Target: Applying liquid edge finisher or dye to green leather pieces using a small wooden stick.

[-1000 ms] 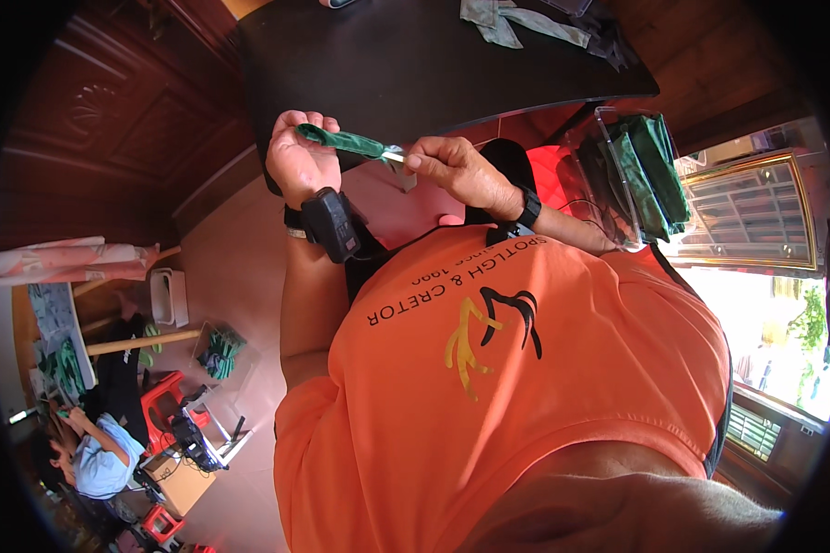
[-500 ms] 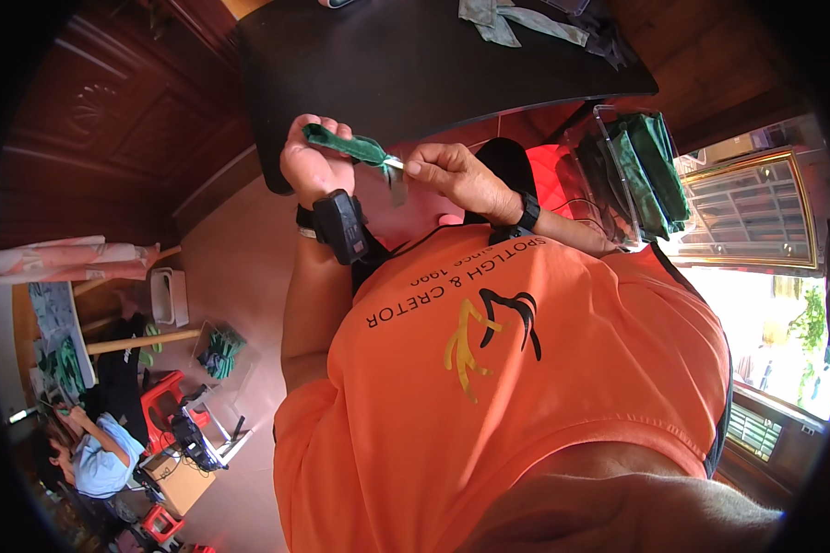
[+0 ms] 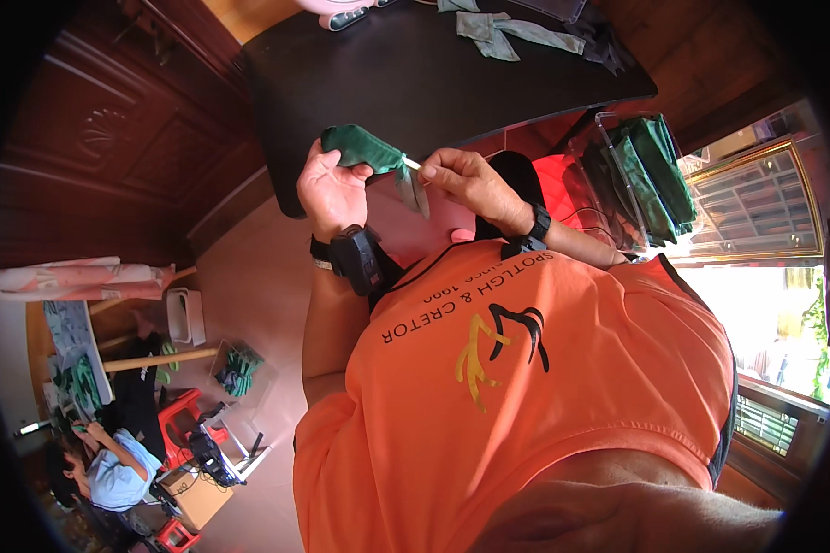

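Observation:
A narrow green velvety cloth piece [image 3: 364,152] is held up in front of my chest, near the table's front edge. My left hand [image 3: 334,192] grips its left part between thumb and fingers, palm turned up. From its right end sticks a thin white stick [image 3: 411,163], which my right hand [image 3: 470,184] pinches between thumb and fingertips. How far the stick reaches inside the cloth is hidden. Below that end dangles a thin greyish strip [image 3: 411,192].
Beyond my hands is a black table [image 3: 369,83] with pale grey-green fabric strips [image 3: 516,39] and a pink device [image 3: 346,11]. A clear bin of green cloth [image 3: 653,180] stands at the right. Far left, a person in light blue [image 3: 120,470] sits near red stools [image 3: 180,419].
The green cloth shows broader and flatter now, where before it looked like a narrow folded band. Both hands have shifted slightly to the right and down in the picture.

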